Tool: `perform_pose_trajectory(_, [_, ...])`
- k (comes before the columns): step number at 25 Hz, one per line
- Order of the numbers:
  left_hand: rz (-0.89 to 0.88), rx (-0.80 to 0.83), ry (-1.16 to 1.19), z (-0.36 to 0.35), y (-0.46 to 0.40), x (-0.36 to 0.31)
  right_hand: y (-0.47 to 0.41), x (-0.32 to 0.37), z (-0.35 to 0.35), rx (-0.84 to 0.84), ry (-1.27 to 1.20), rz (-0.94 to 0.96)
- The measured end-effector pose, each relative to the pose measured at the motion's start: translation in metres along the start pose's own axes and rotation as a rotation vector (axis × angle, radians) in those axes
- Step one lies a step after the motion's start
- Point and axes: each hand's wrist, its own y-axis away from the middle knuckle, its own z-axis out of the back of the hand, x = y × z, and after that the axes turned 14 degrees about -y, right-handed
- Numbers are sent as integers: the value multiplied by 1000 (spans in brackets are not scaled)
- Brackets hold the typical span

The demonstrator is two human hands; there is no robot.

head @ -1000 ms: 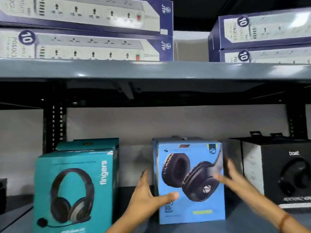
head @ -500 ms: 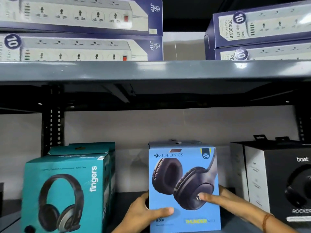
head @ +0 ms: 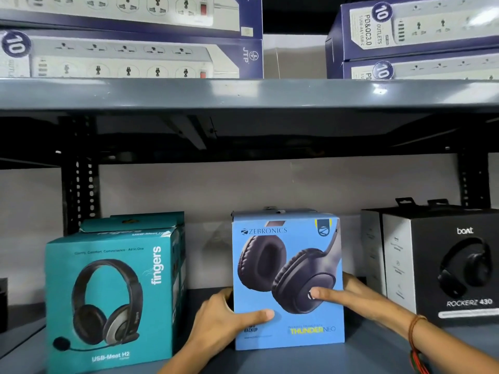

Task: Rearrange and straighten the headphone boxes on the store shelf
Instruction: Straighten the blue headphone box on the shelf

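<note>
A light blue Zebronics headphone box stands upright in the middle of the lower shelf, its front facing me. My left hand grips its left side, thumb across the lower front. My right hand grips its right side, thumb on the printed earcup. A teal Fingers headset box stands to the left, with another teal box behind it. A black boAt Rockerz box stands to the right. Gaps separate the three front boxes.
The grey upper shelf overhangs the boxes and carries stacked navy power-strip boxes at left and more at right. Black perforated uprights stand at the back. A dark object sits at the far left edge.
Both hands closed in from open reach onto the sides of the blue box and now grip it. The box sits squarer to me, and the view has come closer.
</note>
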Motion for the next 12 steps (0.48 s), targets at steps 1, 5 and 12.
perform_pose_trajectory(1, [0, -6, -8, 1, 2, 1, 2, 1, -2, 0, -9, 3])
perform_pose_trajectory(5, [23, 1, 1, 3, 10, 0, 7, 4, -8, 23, -52, 0])
perform_pose_trajectory(12, [-433, -504, 74, -15, 44, -66, 31, 38, 8, -181, -1, 156])
